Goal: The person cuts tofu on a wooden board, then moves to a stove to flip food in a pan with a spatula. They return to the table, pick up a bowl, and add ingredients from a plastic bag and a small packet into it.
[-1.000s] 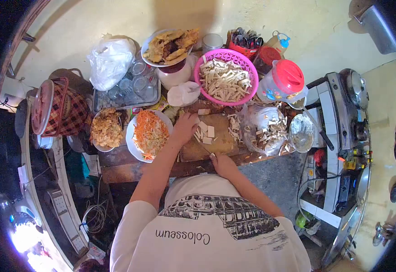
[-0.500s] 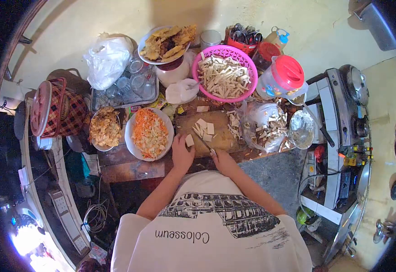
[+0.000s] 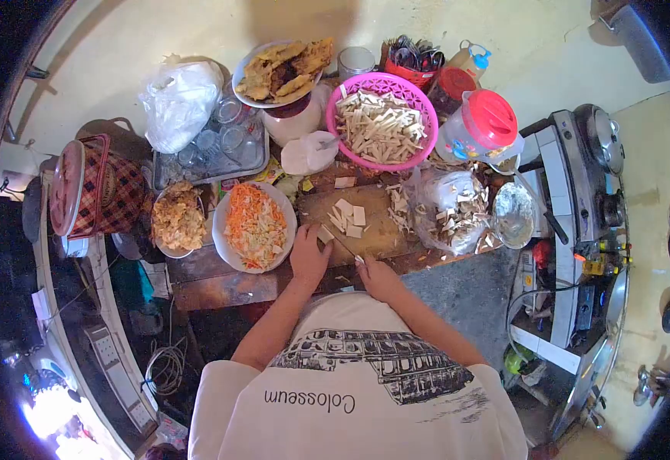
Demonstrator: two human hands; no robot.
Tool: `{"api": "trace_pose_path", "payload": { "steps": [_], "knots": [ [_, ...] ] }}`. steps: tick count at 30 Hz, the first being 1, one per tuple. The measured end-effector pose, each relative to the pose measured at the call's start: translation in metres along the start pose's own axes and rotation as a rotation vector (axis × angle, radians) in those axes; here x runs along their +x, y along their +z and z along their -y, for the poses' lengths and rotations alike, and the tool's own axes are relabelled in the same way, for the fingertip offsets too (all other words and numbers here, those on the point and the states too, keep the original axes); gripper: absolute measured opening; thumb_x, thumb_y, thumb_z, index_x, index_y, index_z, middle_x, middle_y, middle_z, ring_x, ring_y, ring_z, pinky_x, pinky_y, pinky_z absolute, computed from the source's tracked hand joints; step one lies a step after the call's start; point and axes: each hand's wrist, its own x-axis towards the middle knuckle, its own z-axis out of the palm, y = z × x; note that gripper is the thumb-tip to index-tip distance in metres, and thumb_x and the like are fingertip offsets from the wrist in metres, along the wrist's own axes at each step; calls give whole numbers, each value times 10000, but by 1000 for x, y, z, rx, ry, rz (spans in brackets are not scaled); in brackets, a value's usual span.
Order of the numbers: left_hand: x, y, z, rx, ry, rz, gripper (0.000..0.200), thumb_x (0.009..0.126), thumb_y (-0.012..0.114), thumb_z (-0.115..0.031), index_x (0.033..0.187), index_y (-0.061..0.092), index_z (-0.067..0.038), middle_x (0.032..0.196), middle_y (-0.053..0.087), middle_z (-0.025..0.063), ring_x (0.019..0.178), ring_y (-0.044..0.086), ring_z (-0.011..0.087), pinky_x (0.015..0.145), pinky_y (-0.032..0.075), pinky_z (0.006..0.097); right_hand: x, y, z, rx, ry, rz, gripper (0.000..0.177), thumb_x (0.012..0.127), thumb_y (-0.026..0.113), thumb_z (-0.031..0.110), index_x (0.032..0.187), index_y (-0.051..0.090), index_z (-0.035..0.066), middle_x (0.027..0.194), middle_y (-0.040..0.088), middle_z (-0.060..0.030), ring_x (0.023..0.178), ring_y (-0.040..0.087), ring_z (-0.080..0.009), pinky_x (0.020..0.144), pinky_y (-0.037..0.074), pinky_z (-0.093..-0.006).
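Note:
My left hand (image 3: 309, 257) is closed on a small white block (image 3: 325, 234) at the left edge of a wooden cutting board (image 3: 381, 241). My right hand (image 3: 378, 277) grips the handle of a knife (image 3: 343, 246), whose blade reaches up and left to the block. Thin white slices and strips (image 3: 348, 217) lie on the board just beyond the knife. Left of my left hand stands a white bowl of shredded orange and pale vegetables (image 3: 255, 228).
Beyond the board is a pink basket (image 3: 431, 126) of white strips. A plastic bag (image 3: 436, 188) with trimmings and a metal bowl (image 3: 513, 215) lie to the right. Fried food (image 3: 179, 221) sits in a bowl at left; a tray of glasses (image 3: 262, 156) stands behind it.
The knife blade has shifted left, away from the cut pieces and against the block. The view has moved slightly. Both hands keep their holds.

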Motion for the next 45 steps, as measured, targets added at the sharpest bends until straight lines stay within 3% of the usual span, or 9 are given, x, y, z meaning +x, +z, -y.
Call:
{"api": "trace_pose_path", "payload": {
  "steps": [5,13,16,19,22,25,34,40,45],
  "knots": [
    [0,1,3,-9,14,-10,541,740,681,-215,1202,472,-27,1172,480,174,1092,487,339,887,437,387,-4,-8,16,-29,85,39,323,947,380,291,1002,465,-15,814,590,-307,800,570,-465,712,431,-529],
    [0,-12,-6,-53,28,31,497,765,640,-199,1192,471,-9,1204,478,197,1120,467,347,942,394,414,-2,1,13,-99,58,7,352,957,345,310,1001,460,-20,779,607,-277,751,595,-445,680,463,-536],
    [6,-6,-8,-9,291,-68,493,781,607,-206,1220,468,-31,1205,487,202,1130,463,354,961,365,452,0,5,12,-116,80,1,334,953,361,312,1014,450,-4,763,601,-280,738,588,-451,668,452,-539],
    [28,2,-23,-103,492,106,498,806,565,-278,1234,467,-42,1255,474,200,1186,426,371,1006,315,481,1,11,12,-137,109,-12,319,948,376,308,1030,447,8,759,601,-279,729,588,-446,657,454,-533],
    [48,30,-18,-9,732,257,540,825,526,-332,1282,438,-59,1346,412,173,1276,339,368,1067,246,470,2,22,1,-134,78,-48,309,943,391,301,1040,453,15,747,605,-267,708,594,-437,635,466,-525],
    [53,29,-21,3,795,360,571,837,507,-334,1347,388,-106,1404,347,156,1333,257,344,1084,213,485,3,19,7,-139,88,-40,305,937,407,301,1047,459,21,723,608,-253,669,596,-431,600,472,-521],
    [60,24,-22,97,819,499,623,781,538,-308,1355,380,-124,1456,290,61,1370,187,309,1095,170,517,6,27,3,-185,120,-9,313,936,415,313,1043,468,23,681,610,-229,616,597,-425,564,475,-524],
    [61,28,-20,147,813,513,615,761,529,-316,1335,407,-131,1436,326,72,1371,184,305,1099,169,510,3,21,16,-122,131,-59,332,938,409,316,986,497,0,707,611,-246,657,600,-431,600,476,-525],
    [59,32,-19,21,787,392,540,801,508,-295,1289,448,-71,1415,354,99,1353,229,315,1100,187,473,5,26,16,-98,162,-76,350,946,389,315,945,515,-11,747,612,-261,700,600,-434,634,474,-517]
  ]
}}
